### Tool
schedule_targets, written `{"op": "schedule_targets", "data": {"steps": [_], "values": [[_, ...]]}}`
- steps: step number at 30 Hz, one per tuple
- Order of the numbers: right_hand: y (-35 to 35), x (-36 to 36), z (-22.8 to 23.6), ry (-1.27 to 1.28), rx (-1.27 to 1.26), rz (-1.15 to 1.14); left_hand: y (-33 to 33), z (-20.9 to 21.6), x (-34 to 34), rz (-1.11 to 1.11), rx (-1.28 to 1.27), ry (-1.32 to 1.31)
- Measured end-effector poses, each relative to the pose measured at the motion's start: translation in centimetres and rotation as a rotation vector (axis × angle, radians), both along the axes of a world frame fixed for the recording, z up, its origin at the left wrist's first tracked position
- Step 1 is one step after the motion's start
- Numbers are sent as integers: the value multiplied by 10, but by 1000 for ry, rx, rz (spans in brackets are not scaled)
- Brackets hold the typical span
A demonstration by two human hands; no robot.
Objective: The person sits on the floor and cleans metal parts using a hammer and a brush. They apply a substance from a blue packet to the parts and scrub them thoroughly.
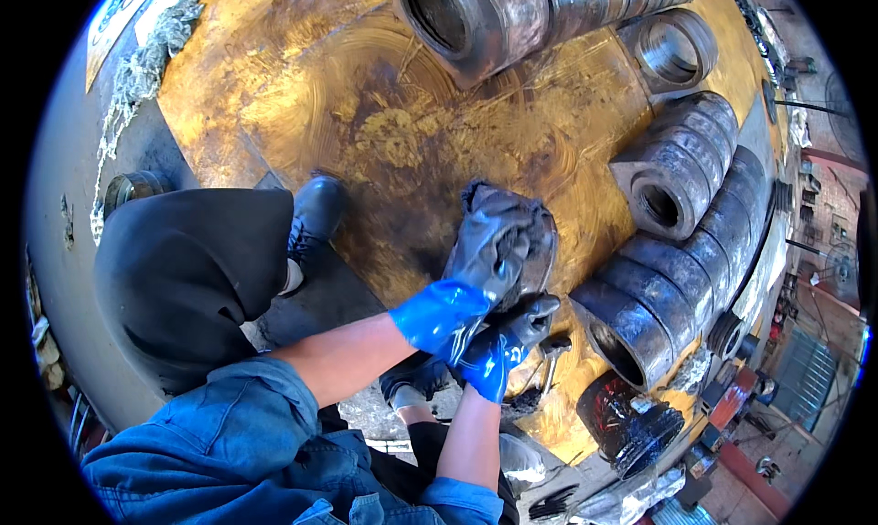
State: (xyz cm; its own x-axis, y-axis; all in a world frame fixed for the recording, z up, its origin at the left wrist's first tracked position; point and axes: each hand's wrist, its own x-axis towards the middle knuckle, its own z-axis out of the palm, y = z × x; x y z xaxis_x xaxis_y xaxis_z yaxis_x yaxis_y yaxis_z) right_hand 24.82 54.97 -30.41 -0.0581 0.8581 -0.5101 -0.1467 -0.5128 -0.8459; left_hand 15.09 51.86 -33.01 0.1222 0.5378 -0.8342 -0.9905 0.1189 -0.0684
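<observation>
Both my hands wear gloves with blue cuffs and dark, dirtied palms and fingers. My left hand (pixel 498 246) is curled over a dark, soiled rag (pixel 477 198), pressed against a grimy metal piece (pixel 548 260) with a rounded edge. Much of that piece is hidden under the hand and rag. Just below, my right hand (pixel 530 324) closes at the piece's lower edge, fingers bent; its exact grip is partly hidden. Right of the hands lie dark metal collars (pixel 672 200) with round bores, set in a row.
A longer row of collars (pixel 631 315) lies at the right, another (pixel 521 17) at the top. A single threaded ring (pixel 672 51) sits between. A black, wet-looking pot (pixel 626 424) stands lower right. The oily yellow floor sheet (pixel 393 141) spreads ahead; my boot (pixel 317 216) rests on it.
</observation>
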Motion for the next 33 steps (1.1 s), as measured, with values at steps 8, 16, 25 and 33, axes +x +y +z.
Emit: {"op": "schedule_targets", "data": {"steps": [8, 16, 25, 33], "values": [[19, 17, -37, -536, 285, -74, 93, -19, -91, -80, 133, 1139], [12, 21, -42, -592, 333, -90, 97, -73, -63, 371, 316, 1234], [8, -16, -10, -706, 209, -148, 105, -217, -89, 660, 290, 352], [5, -3, -35, -592, 305, -178, 101, -185, -89, 318, 142, 1352]]}}
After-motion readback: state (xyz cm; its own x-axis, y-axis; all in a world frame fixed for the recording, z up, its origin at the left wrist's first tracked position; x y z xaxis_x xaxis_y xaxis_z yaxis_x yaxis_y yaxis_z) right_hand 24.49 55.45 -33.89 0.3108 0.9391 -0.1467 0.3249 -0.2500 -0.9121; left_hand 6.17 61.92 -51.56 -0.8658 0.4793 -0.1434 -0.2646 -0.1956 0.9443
